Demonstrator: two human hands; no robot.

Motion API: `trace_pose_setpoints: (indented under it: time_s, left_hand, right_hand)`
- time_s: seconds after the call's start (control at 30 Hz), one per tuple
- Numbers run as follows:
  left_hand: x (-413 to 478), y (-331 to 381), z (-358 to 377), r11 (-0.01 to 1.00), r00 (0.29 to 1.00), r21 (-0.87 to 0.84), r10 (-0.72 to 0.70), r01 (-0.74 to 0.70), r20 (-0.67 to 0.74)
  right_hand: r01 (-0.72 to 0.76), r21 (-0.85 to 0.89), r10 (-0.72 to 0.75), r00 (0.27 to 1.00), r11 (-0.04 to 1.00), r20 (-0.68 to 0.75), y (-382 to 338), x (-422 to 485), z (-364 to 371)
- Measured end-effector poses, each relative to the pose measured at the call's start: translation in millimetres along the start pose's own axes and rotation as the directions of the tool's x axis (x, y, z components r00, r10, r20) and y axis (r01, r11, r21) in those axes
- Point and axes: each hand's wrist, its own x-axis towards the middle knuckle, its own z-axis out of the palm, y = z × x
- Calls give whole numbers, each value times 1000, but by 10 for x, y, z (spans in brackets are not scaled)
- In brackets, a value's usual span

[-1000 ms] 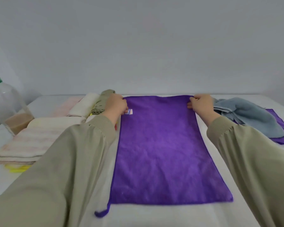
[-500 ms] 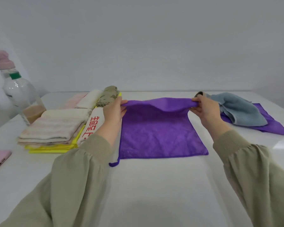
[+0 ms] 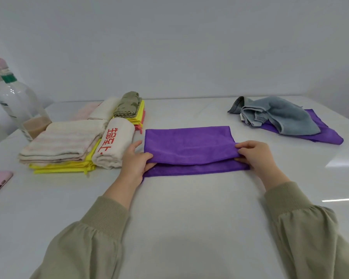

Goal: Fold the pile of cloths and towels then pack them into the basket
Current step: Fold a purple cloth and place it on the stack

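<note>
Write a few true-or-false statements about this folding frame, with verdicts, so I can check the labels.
1. The left hand and the right hand each pinch the upper layer of the purple cloth. True.
2. The purple cloth lies spread out in a single layer. False: it is folded over, with one layer on top of another.
3. The grey-blue towel sits neatly folded on the folded stack. False: it lies crumpled on a second purple cloth at the right.
4. A white towel with red lettering lies beside the left hand. True.
</note>
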Motion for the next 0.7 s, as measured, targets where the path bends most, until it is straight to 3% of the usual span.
trace_pose_setpoints:
  time_s: [0.17, 0.3, 0.5, 0.7]
  left_hand:
    - [-84, 99, -28, 987, 998, 150, 53, -56, 23]
    - [-98, 88, -96, 824, 995, 558, 77, -98, 61]
    - [-95, 93, -119, 586, 974, 782, 187, -213, 125]
    - [-108, 44, -117, 374, 925, 870, 320, -322, 205]
  right_hand:
    - [82, -206, -93, 995, 975, -46, -81, -48, -53]
    - [129, -584, -113, 992, 801, 64, -54, -96, -75]
    - [170, -712, -150, 984, 681, 91, -73, -154, -80]
    - [192, -680, -218, 975, 708, 49, -159, -220, -64]
